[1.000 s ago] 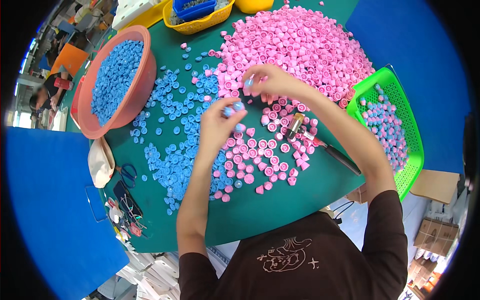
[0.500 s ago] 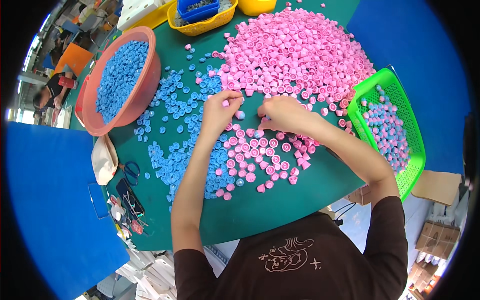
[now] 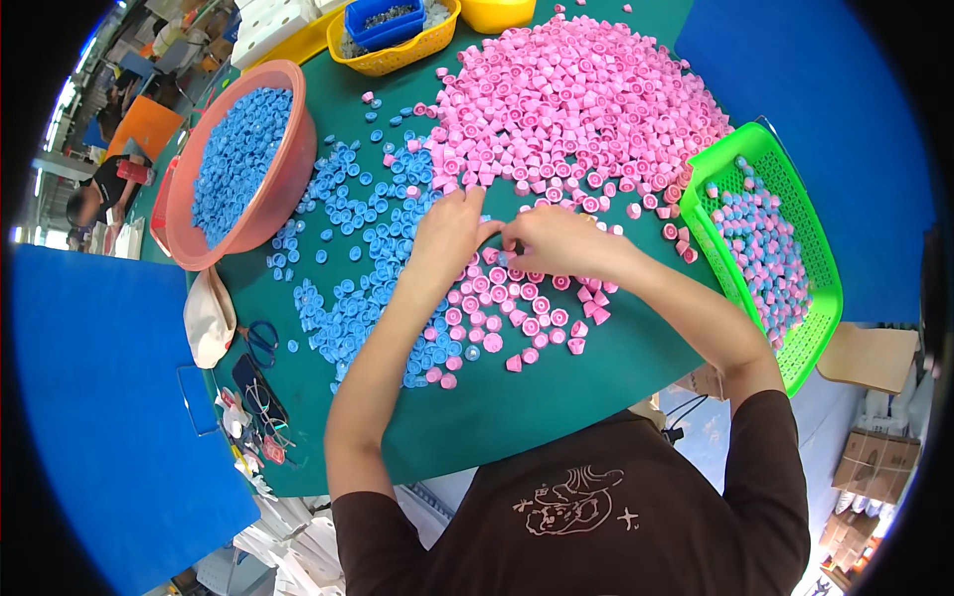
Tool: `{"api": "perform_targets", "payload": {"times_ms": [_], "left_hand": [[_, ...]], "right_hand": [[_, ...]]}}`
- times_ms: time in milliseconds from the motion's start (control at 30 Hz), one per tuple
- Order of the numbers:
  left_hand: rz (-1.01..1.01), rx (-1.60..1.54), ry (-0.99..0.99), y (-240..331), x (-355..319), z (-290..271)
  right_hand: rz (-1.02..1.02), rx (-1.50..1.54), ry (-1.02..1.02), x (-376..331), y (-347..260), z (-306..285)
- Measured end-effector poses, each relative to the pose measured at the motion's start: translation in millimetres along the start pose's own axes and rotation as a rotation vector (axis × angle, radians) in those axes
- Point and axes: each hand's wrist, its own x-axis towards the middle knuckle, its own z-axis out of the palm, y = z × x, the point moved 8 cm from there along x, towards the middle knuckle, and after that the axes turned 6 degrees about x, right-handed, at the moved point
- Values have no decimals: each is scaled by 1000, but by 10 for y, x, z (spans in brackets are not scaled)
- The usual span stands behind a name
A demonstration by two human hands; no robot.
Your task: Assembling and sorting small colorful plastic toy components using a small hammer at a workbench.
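My left hand (image 3: 449, 236) is curled over the border between scattered blue caps (image 3: 370, 316) and a loose group of pink cups (image 3: 530, 326). Its thumb points toward my right hand (image 3: 561, 241), and whatever its fingers hold is hidden. The right hand's thumb and fingertips are pinched together close by, with a small bluish bit showing just below them. I cannot make out what is in the pinch. Beyond both hands lies a large heap of pink cups (image 3: 586, 99). A green basket (image 3: 699, 221) on the right contains joined pink-and-blue pieces (image 3: 760, 248).
A salmon-coloured basin (image 3: 299, 139) of blue caps stands at the left. Yellow baskets (image 3: 383, 62) line the far edge. Scissors (image 3: 261, 343), a phone (image 3: 260, 385) and a pale pouch (image 3: 209, 318) lie along the left edge. Another person (image 3: 109, 189) is in the background.
My hands have come closer together, the left moving right and the right turning inward. The pink-and-blue piece seen by my left fingers earlier is now hidden. The view has shifted slightly.
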Motion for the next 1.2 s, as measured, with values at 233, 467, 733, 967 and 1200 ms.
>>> {"api": "perform_targets", "payload": {"times_ms": [233, 467, 733, 967, 1200], "left_hand": [[16, 110, -181, 59, 81, 63], [72, 49, -52, 16, -49, -78], [81, -35, -6, 128, 22, -159], [63, 54, -102, 166, 53, -80], [-51, 138, 48, 79, 17, -36]], "right_hand": [[-70, 43, 217, -38, 72, -157], [394, 74, 891, -1907, 274, -1321], [379, -291, 1137, -2975, 488, -1310], [212, 406, 1069, -2534, 386, -744], [32, 520, 790, -2215, 220, -246]]}}
